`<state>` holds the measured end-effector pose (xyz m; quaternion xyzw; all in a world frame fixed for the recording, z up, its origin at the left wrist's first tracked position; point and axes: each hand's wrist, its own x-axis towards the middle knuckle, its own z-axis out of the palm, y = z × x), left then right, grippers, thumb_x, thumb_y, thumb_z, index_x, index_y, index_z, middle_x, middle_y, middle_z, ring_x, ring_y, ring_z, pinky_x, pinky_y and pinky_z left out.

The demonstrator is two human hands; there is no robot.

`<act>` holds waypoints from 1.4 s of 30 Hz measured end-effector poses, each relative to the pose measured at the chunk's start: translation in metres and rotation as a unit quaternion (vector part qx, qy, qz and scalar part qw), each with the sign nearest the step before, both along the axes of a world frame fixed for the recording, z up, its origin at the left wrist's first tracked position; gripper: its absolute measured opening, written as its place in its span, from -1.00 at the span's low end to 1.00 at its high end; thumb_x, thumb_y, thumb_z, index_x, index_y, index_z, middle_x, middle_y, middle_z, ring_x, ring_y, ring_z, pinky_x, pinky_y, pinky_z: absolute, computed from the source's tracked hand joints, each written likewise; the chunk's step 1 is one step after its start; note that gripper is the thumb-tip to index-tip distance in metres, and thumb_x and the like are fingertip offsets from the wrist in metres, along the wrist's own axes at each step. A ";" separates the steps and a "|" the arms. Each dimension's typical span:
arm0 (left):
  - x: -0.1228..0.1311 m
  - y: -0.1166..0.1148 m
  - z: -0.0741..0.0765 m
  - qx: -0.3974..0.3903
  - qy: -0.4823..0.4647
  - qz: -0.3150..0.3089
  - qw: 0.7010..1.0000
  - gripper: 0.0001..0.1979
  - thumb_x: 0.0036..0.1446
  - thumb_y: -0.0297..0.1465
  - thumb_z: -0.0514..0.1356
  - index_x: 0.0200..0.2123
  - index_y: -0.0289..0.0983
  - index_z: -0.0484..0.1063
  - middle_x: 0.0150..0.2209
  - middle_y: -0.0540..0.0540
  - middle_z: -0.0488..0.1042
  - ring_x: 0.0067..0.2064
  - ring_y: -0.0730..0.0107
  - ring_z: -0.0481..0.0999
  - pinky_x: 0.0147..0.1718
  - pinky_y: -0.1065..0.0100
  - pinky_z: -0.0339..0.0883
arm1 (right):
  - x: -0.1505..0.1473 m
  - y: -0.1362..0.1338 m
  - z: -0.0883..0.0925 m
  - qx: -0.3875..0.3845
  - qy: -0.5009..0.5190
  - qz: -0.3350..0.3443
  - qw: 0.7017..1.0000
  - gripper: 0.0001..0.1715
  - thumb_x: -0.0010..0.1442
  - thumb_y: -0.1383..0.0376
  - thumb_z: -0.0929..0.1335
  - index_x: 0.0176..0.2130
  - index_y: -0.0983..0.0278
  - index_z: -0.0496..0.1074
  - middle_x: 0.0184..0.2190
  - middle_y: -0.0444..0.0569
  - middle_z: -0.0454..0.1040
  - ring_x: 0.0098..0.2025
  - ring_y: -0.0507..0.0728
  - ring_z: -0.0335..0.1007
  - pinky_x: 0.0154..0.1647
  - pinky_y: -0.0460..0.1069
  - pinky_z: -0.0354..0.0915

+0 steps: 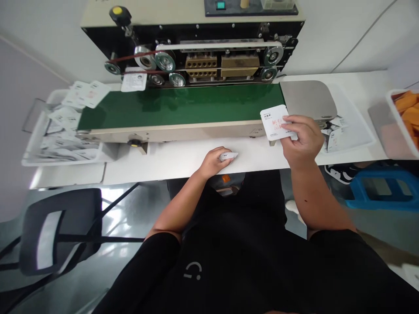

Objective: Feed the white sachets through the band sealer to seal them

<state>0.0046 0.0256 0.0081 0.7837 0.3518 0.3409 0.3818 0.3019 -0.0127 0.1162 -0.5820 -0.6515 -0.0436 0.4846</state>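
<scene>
My right hand [303,137] pinches a white printed sachet [273,123] with red markings, held over the right end of the green conveyor belt [196,102]. Part of another white packet seems to show behind it, under my fingers. Low on the white table, my left hand [213,163] is closed around a small white packet [228,155] with dark print; most of it is hidden by the fingers. Behind the belt stands a band sealing machine [222,65] with pulleys and brass blocks. A white sachet [134,81] sticks out at its left end.
At the left, a white bin [65,162] is heaped with sachets. A tray [355,135] with several packets lies right of the belt, and a tub [401,124] of orange items stands beyond. Below are a black chair [62,231] and a blue stool [382,187].
</scene>
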 end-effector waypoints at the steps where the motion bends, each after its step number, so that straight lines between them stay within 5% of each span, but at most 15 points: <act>1: 0.000 0.000 0.000 0.002 0.001 -0.002 1.000 -0.75 0.27 -0.18 0.35 -0.12 -0.22 0.60 -0.21 -0.13 0.63 -0.21 0.27 0.60 -0.19 0.28 0.45 | 0.005 0.010 0.002 -0.005 -0.011 -0.023 1.000 -0.87 0.19 0.43 0.41 -0.29 0.18 0.50 -0.09 0.05 0.57 0.07 0.26 0.54 0.20 0.27 0.46; 11: -0.001 0.000 -0.001 0.004 -0.002 -0.001 1.000 -0.75 0.27 -0.17 0.35 -0.13 -0.22 0.61 -0.21 -0.14 0.63 -0.21 0.26 0.61 -0.21 0.28 0.46 | 0.039 0.117 0.047 -0.145 -0.128 -0.133 0.972 -0.78 0.20 0.58 0.35 -0.19 0.32 0.42 0.13 0.17 0.42 0.12 0.18 0.40 0.15 0.05 0.27; 20: 0.000 0.000 0.001 0.001 -0.012 -0.013 1.000 -0.74 0.29 -0.16 0.33 -0.12 -0.23 0.60 -0.23 -0.15 0.61 -0.24 0.27 0.59 -0.23 0.29 0.43 | 0.020 0.142 0.055 -0.183 -0.176 -0.020 0.967 -0.64 0.18 0.62 0.40 -0.05 0.35 0.48 0.18 0.13 0.41 0.10 0.12 0.36 0.22 0.07 0.25; 22: 0.000 0.001 0.000 -0.005 -0.012 -0.015 1.000 -0.71 0.28 -0.14 0.33 -0.12 -0.24 0.60 -0.22 -0.16 0.61 -0.23 0.26 0.59 -0.22 0.28 0.42 | 0.015 0.143 0.058 -0.186 -0.196 -0.011 0.963 -0.68 0.25 0.50 0.47 0.00 0.36 0.48 0.17 0.14 0.41 0.12 0.16 0.37 0.22 0.10 0.30; 25: -0.001 0.002 0.001 -0.019 -0.009 -0.008 1.000 -0.65 0.28 -0.08 0.32 -0.12 -0.25 0.58 -0.20 -0.17 0.61 -0.20 0.25 0.58 -0.19 0.28 0.42 | 0.004 0.124 0.057 -0.157 -0.211 -0.020 0.965 -0.48 0.26 0.16 0.55 0.10 0.33 0.45 0.18 0.17 0.39 0.16 0.26 0.38 0.16 0.17 0.40; 29: -0.002 -0.001 0.003 -0.080 -0.028 0.027 0.996 -0.55 0.37 0.03 0.17 -0.07 -0.25 0.49 -0.23 -0.12 0.57 -0.24 0.28 0.53 -0.22 0.29 0.38 | -0.024 0.058 0.017 -0.051 -0.123 0.057 0.989 -0.61 0.35 0.04 0.46 0.00 0.24 0.46 -0.01 0.12 0.48 0.07 0.28 0.48 0.04 0.22 0.50; 32: -0.003 -0.003 0.002 -0.128 -0.069 0.038 0.989 -0.52 0.43 0.07 0.04 -0.04 -0.24 0.40 -0.31 -0.05 0.51 -0.29 0.33 0.47 -0.25 0.31 0.34 | -0.053 0.007 -0.036 -0.111 0.033 0.133 0.984 -0.65 0.34 0.04 0.43 0.00 0.17 0.45 -0.11 0.05 0.54 -0.17 0.18 0.55 -0.17 0.16 0.55; 35: -0.004 -0.003 -0.001 -0.136 -0.086 0.059 0.985 -0.51 0.43 0.09 0.03 -0.04 -0.23 0.36 -0.35 0.00 0.43 -0.34 0.36 0.40 -0.29 0.32 0.29 | -0.081 -0.022 -0.080 -0.267 0.220 0.170 0.923 -0.54 0.28 -0.04 0.45 0.08 0.07 0.44 -0.15 -0.03 0.57 -0.26 0.18 0.56 -0.29 0.16 0.55; 38: -0.005 -0.002 -0.006 -0.136 -0.092 0.076 0.984 -0.52 0.43 0.09 0.03 -0.03 -0.22 0.34 -0.37 0.02 0.36 -0.37 0.38 0.34 -0.34 0.33 0.24 | -0.100 -0.029 -0.103 -0.380 0.315 0.222 0.841 -0.56 0.22 -0.09 0.48 0.02 -0.01 0.48 -0.20 -0.13 0.59 -0.26 0.19 0.57 -0.15 0.24 0.59; 42: -0.007 0.001 -0.011 -0.125 -0.099 0.050 0.986 -0.54 0.43 0.08 0.05 -0.01 -0.21 0.32 -0.35 0.01 0.33 -0.35 0.38 0.33 -0.32 0.32 0.24 | -0.112 -0.028 -0.108 -0.389 0.359 0.211 0.822 -0.65 0.25 -0.13 0.46 -0.17 0.03 0.52 -0.30 -0.20 0.58 -0.30 0.14 0.54 -0.08 0.23 0.57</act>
